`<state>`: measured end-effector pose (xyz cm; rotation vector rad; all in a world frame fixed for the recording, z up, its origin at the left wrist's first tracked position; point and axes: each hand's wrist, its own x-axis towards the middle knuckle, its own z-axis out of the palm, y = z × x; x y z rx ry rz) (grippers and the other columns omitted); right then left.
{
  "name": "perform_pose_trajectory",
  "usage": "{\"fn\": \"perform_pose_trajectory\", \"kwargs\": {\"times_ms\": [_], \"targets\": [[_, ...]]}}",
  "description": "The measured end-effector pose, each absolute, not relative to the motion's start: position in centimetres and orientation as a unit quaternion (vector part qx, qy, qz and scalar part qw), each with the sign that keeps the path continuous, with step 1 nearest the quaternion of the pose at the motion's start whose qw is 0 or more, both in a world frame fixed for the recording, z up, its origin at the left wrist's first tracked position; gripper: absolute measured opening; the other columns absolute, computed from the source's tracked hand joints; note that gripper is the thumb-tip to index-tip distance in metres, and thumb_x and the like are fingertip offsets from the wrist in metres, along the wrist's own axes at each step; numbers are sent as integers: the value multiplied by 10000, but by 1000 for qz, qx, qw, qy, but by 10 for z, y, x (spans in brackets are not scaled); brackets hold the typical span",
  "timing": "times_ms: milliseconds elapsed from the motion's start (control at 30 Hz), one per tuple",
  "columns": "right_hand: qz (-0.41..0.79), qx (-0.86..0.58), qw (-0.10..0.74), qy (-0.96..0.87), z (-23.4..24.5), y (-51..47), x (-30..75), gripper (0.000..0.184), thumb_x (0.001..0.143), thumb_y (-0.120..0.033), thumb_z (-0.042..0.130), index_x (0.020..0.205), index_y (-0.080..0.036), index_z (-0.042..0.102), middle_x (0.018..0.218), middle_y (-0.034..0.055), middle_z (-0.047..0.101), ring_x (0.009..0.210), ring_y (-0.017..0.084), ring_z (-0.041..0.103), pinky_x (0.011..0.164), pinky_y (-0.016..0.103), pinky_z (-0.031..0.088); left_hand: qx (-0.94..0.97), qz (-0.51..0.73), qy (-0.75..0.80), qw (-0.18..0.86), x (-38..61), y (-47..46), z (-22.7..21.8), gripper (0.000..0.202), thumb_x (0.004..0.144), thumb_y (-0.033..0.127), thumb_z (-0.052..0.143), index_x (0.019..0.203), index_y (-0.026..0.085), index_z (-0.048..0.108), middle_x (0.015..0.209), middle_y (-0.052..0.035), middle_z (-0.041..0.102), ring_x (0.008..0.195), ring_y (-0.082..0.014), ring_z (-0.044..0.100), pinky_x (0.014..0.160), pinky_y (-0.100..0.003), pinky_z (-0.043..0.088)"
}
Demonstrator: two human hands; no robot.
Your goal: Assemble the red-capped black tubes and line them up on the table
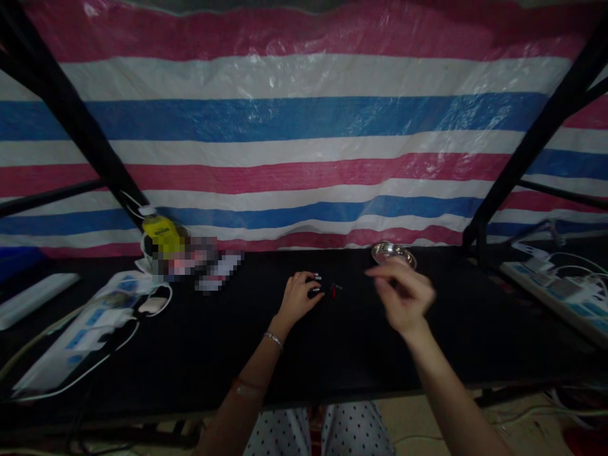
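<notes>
My left hand [299, 296] rests palm down on the black table, its fingers apart. By its fingertips lie small dark-and-pale pieces [316, 290], too small to name; I cannot tell whether the fingers touch them. Just to the right of that hand, a small red piece [333, 291] sits with thin dark bits around it. Raised over the table's right half, my right hand [406, 292] is blurred by motion, with thumb and forefinger towards the left. Whether it holds anything does not show. Behind it stands a round shiny metal dish [390, 252], partly hidden by the hand.
On the left are a white power strip [102, 329] with cables, a yellow-labelled bottle [162, 233] and pixelated items [221, 272]. Another power strip [560, 294] with plugs lies at right. Striped sheeting [304, 120] hangs behind, between black frame posts [527, 145].
</notes>
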<state>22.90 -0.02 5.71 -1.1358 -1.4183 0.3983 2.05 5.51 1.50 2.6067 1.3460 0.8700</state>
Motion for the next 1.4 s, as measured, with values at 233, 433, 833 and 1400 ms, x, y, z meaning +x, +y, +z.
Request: {"fn": "perform_pose_trajectory", "kwargs": {"times_ms": [233,433,833,1400], "targets": [[152,-570,413,-694,-3,40,211,336,728,-94,485,986,-207,669,900,56,570,827,164,564,766,305,481,858,247,449,-32,47,48,2,126,797,226,574,876,185,663,1124,-114,553,1113,-291,447,903,-475,328],[99,-575,386,-715,-32,47,209,328,761,-123,502,1013,-248,671,914,61,541,891,185,534,823,330,456,858,255,445,3,51,50,1,154,822,164,511,852,189,660,1097,-94,558,1099,-272,453,890,-457,336],[102,-562,419,-706,-33,48,211,171,806,-200,517,863,-218,677,877,67,585,866,204,543,791,346,462,860,279,421,73,52,50,-1,161,830,123,493,802,193,635,1010,-53,582,1014,-210,491,834,-371,397],[177,-506,622,-571,-11,24,191,247,866,-343,454,974,-172,596,945,79,645,857,173,608,777,298,486,775,457,406,161,46,52,6,176,892,253,427,934,206,591,933,-36,653,899,-157,605,842,-311,479]]}}
